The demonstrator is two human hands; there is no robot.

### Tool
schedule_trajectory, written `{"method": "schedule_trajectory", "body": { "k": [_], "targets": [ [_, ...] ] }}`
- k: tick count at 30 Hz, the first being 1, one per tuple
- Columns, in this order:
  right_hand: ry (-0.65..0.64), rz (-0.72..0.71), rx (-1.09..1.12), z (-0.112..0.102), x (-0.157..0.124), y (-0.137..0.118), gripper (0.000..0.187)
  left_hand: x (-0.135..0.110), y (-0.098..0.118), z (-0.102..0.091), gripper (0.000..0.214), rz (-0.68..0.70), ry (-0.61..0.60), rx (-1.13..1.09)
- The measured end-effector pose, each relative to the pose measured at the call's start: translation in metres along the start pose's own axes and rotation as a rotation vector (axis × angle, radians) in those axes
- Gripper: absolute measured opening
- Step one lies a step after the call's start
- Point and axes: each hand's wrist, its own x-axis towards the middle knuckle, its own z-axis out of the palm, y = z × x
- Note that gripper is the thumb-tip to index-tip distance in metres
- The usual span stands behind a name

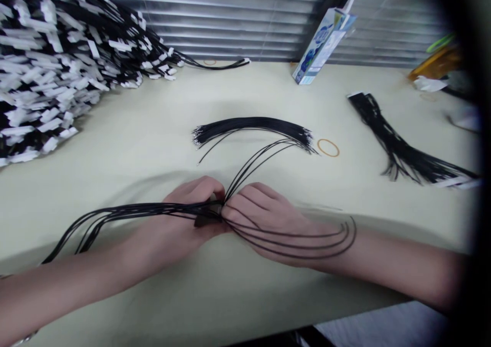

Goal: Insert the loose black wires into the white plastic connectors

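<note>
My left hand [192,198] is closed around a black connector [207,214], from which several black wires [130,211] run left over my forearm. Against its right side my right hand [261,209] is closed, fingertips pinched where more black wires meet the connector. Some of these arc up and away to the right; others loop over the back of my right hand and wrist. The pinch point itself is mostly hidden by my fingers. Just beyond my hands lies a bundle of loose black wires [253,124] with small metal tips at both ends.
A large pile of black cables with white connectors [46,81] fills the far left. A rubber band [328,148] lies beside the wire bundle. Another black wire bundle [402,142] rests at the right. A blue-and-white carton [320,45] stands at the back, before the blinds [230,14].
</note>
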Motion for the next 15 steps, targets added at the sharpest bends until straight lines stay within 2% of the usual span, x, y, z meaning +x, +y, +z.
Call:
{"method": "schedule_trajectory", "body": {
  "k": [3, 15],
  "targets": [
    [0.034, -0.039, -0.039, 0.0021, 0.0002, 0.0, 0.023, 0.0005, -0.0001, 0.0006, 0.023, 0.013, -0.001, 0.016],
    [0.033, -0.004, 0.074, 0.0037, 0.0015, 0.0007, 0.018, 0.0005, 0.0002, -0.0009, 0.021, -0.008, -0.019, -0.026]
  ]
}}
